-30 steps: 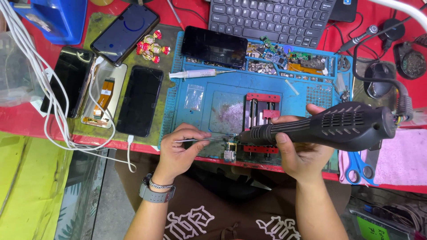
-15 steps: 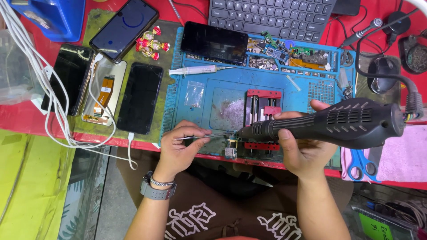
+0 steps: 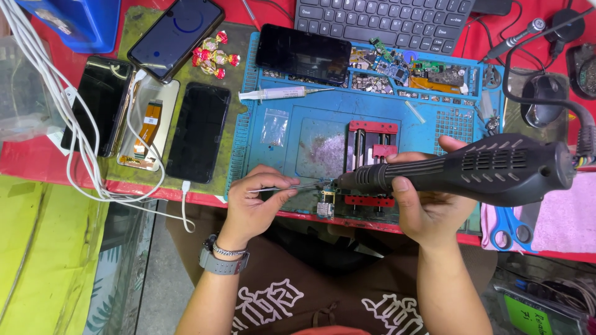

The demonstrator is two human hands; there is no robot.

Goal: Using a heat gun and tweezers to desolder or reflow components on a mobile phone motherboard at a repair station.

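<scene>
My right hand (image 3: 428,205) grips a black hot-air gun (image 3: 490,170), its nozzle pointing left at a small circuit board (image 3: 326,201) near the front edge of the blue work mat (image 3: 292,124). My left hand (image 3: 251,201) pinches thin tweezers (image 3: 292,186) whose tips reach the same board. A red board clamp (image 3: 370,149) sits just behind the nozzle. I wear a watch and bracelet on the left wrist.
Several phones and screens lie at left, such as a black phone (image 3: 198,130). A syringe (image 3: 279,93), a small clear bag (image 3: 274,127), a keyboard (image 3: 385,18), a mouse (image 3: 543,99), blue scissors (image 3: 512,226), white cables (image 3: 74,142) and wrapped sweets (image 3: 214,56) surround the mat.
Both hands hold almost still at the small board; the hot-air gun has shifted slightly while the view moved a little.
</scene>
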